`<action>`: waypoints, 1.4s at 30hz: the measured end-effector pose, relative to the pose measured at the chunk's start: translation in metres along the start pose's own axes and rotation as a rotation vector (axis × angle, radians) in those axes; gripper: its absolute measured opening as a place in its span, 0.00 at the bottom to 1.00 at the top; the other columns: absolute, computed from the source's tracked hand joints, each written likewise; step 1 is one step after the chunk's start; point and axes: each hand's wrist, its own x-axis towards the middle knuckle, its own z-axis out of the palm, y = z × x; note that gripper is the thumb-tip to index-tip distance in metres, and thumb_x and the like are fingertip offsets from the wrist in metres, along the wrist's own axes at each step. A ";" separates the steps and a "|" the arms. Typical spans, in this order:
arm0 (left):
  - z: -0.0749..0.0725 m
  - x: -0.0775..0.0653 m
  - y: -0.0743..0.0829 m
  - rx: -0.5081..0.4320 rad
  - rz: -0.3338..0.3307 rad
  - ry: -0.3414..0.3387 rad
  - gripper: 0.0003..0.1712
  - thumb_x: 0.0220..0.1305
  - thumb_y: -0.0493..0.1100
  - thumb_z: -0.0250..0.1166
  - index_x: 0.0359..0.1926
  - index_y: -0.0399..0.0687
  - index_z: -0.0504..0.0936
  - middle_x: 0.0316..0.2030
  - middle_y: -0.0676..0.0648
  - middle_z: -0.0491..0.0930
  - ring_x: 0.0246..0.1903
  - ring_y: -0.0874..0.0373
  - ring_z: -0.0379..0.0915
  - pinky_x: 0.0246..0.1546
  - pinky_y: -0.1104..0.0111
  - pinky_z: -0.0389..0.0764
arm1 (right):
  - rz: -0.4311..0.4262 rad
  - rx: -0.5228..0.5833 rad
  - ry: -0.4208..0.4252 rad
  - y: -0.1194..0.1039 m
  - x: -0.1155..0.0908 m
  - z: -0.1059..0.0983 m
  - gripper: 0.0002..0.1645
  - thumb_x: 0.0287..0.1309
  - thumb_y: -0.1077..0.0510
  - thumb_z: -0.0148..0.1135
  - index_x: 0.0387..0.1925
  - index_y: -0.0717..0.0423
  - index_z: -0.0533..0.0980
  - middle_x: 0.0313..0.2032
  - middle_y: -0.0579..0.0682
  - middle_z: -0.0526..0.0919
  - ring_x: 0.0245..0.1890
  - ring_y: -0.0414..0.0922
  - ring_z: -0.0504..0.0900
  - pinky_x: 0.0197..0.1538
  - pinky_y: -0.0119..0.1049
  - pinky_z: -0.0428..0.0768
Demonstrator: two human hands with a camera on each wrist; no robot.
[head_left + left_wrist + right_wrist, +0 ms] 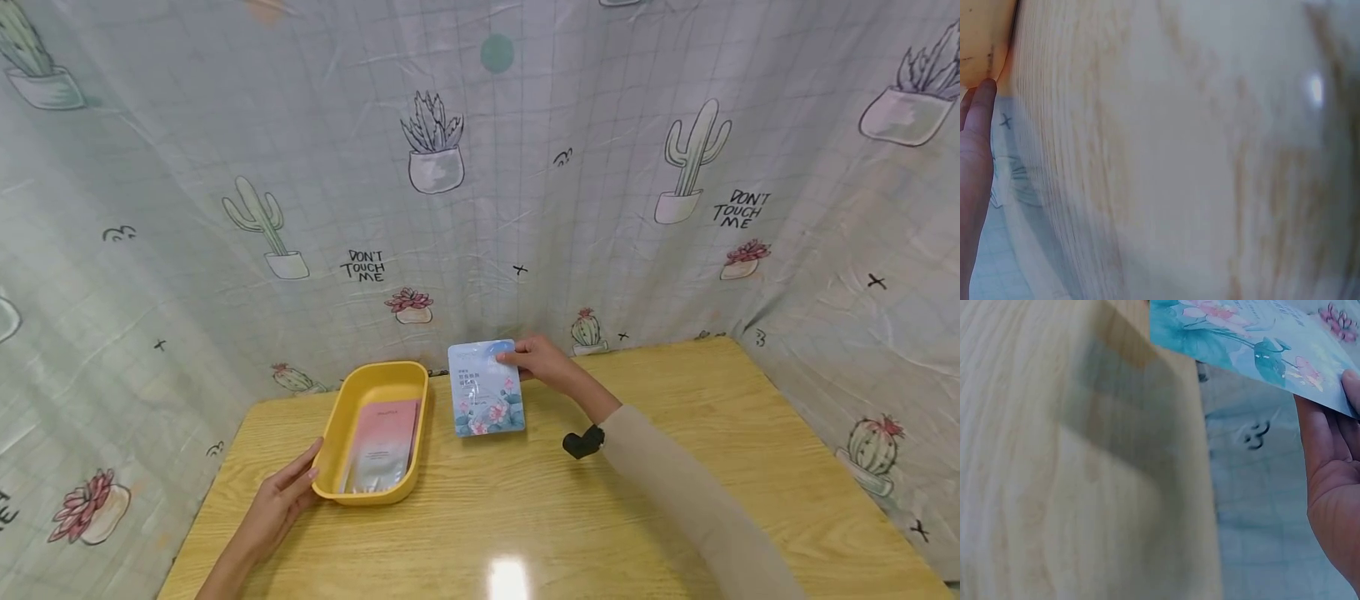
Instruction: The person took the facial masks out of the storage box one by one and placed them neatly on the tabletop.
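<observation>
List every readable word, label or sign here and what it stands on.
"DON'T TOUCH ME": twice in full on the curtain.
"X": small black marks, also on the curtain.
Lettering at the curtain's left edge: cut off.
Blue packet: Chinese characters, too small to read.
Pink packet in the yellow tray: too small and blurred to read.

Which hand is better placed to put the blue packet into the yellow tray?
The right hand, most likely: it holds the blue packet just right of the yellow tray, while the left hand touches the tray's opposite side.
</observation>
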 end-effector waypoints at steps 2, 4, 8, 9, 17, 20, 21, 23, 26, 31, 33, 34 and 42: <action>0.000 0.000 0.000 0.002 0.003 -0.002 0.34 0.83 0.36 0.45 0.80 0.37 0.42 0.73 0.64 0.58 0.66 0.68 0.66 0.62 0.69 0.76 | 0.013 -0.003 0.014 0.006 -0.003 -0.002 0.16 0.72 0.54 0.63 0.38 0.66 0.85 0.39 0.54 0.90 0.35 0.43 0.88 0.47 0.44 0.88; 0.000 0.000 0.001 0.004 0.008 0.001 0.34 0.83 0.36 0.45 0.80 0.36 0.42 0.73 0.65 0.58 0.66 0.68 0.66 0.61 0.69 0.76 | 0.028 -0.007 0.028 0.012 -0.005 -0.004 0.17 0.71 0.53 0.63 0.38 0.65 0.85 0.37 0.52 0.89 0.34 0.41 0.86 0.46 0.40 0.87; 0.000 0.001 0.002 0.009 0.008 0.010 0.34 0.83 0.36 0.46 0.80 0.35 0.42 0.75 0.62 0.55 0.67 0.70 0.65 0.62 0.69 0.75 | 0.042 -0.031 0.049 0.025 -0.006 -0.004 0.18 0.70 0.52 0.65 0.37 0.65 0.86 0.32 0.49 0.88 0.29 0.41 0.79 0.41 0.40 0.82; 0.000 0.001 0.003 0.010 0.008 0.007 0.34 0.83 0.36 0.45 0.80 0.35 0.42 0.76 0.62 0.53 0.67 0.70 0.65 0.63 0.69 0.75 | 0.051 -0.042 0.052 0.027 -0.006 -0.003 0.17 0.70 0.52 0.65 0.37 0.64 0.86 0.31 0.49 0.88 0.28 0.42 0.78 0.39 0.40 0.79; -0.001 0.000 0.000 -0.023 0.028 -0.010 0.33 0.82 0.34 0.43 0.79 0.35 0.42 0.73 0.67 0.60 0.67 0.68 0.65 0.62 0.69 0.75 | 0.070 -0.220 0.043 0.050 0.002 0.009 0.21 0.68 0.52 0.67 0.21 0.60 0.78 0.17 0.45 0.73 0.17 0.41 0.65 0.23 0.29 0.64; -0.001 0.000 0.000 -0.027 0.033 -0.012 0.33 0.82 0.34 0.43 0.80 0.35 0.42 0.74 0.65 0.58 0.67 0.68 0.65 0.63 0.68 0.75 | 0.085 -0.287 0.058 0.055 0.007 0.016 0.26 0.66 0.53 0.69 0.15 0.55 0.71 0.15 0.43 0.69 0.15 0.38 0.66 0.21 0.27 0.67; -0.001 0.001 0.000 -0.028 0.030 -0.015 0.33 0.83 0.34 0.44 0.80 0.36 0.42 0.74 0.65 0.57 0.67 0.68 0.65 0.63 0.68 0.75 | 0.095 -0.298 0.065 0.057 0.009 0.019 0.27 0.65 0.53 0.70 0.13 0.54 0.69 0.14 0.43 0.68 0.15 0.38 0.67 0.20 0.27 0.67; -0.001 0.001 0.000 -0.029 0.025 -0.019 0.33 0.83 0.35 0.44 0.80 0.36 0.42 0.75 0.64 0.56 0.67 0.68 0.65 0.63 0.68 0.75 | 0.118 -0.309 0.087 0.060 0.012 0.023 0.29 0.63 0.53 0.72 0.11 0.51 0.67 0.13 0.42 0.67 0.14 0.37 0.67 0.19 0.27 0.67; -0.001 0.001 -0.001 -0.033 0.022 -0.023 0.33 0.83 0.35 0.44 0.80 0.36 0.42 0.74 0.65 0.57 0.68 0.67 0.65 0.63 0.68 0.75 | 0.132 -0.348 0.137 0.062 0.015 0.029 0.31 0.60 0.52 0.75 0.10 0.50 0.65 0.12 0.42 0.64 0.14 0.38 0.64 0.19 0.27 0.62; 0.000 0.001 0.000 -0.047 0.022 -0.020 0.33 0.83 0.34 0.44 0.80 0.36 0.42 0.72 0.67 0.62 0.67 0.67 0.66 0.62 0.67 0.76 | 0.125 -0.430 0.213 0.057 0.017 0.036 0.32 0.57 0.50 0.77 0.09 0.49 0.65 0.11 0.42 0.61 0.13 0.39 0.62 0.19 0.29 0.58; 0.000 0.001 0.001 -0.048 0.022 -0.018 0.33 0.82 0.34 0.44 0.80 0.36 0.42 0.71 0.67 0.63 0.67 0.67 0.66 0.62 0.67 0.76 | 0.138 -0.430 0.229 0.055 0.018 0.036 0.31 0.56 0.50 0.77 0.10 0.49 0.66 0.11 0.42 0.61 0.14 0.40 0.63 0.19 0.30 0.58; 0.000 0.001 0.001 -0.046 0.021 -0.018 0.33 0.82 0.34 0.44 0.80 0.36 0.42 0.71 0.66 0.63 0.67 0.67 0.66 0.62 0.67 0.76 | 0.149 -0.427 0.231 0.054 0.018 0.036 0.30 0.57 0.50 0.77 0.11 0.49 0.66 0.12 0.42 0.62 0.14 0.40 0.64 0.19 0.29 0.59; -0.002 0.000 0.001 -0.031 -0.020 -0.001 0.34 0.82 0.35 0.46 0.80 0.38 0.43 0.72 0.65 0.60 0.66 0.69 0.66 0.62 0.67 0.76 | 0.195 -0.336 0.202 0.052 0.011 0.032 0.13 0.62 0.58 0.72 0.23 0.57 0.81 0.22 0.45 0.78 0.23 0.39 0.78 0.26 0.27 0.78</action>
